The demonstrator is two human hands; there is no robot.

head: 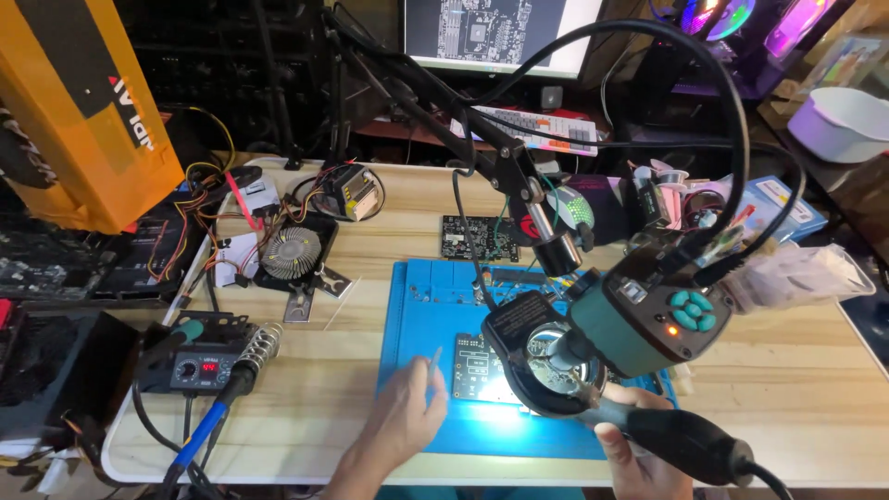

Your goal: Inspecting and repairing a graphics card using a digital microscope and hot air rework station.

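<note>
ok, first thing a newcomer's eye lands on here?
Likely the teal microscope camera on its black boom arm, lighting a circuit board on the blue mat mid-desk. Beneath it the right hand grips a black hot-air handle, and the left hand holds a thin tool.

You see an orange box (79, 102), a heatsink fan (291, 252), a keyboard (537, 128), a white bowl (845, 120), a monitor (491, 32).

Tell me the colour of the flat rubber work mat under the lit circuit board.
Blue work mat, clearest in the head view.
</note>
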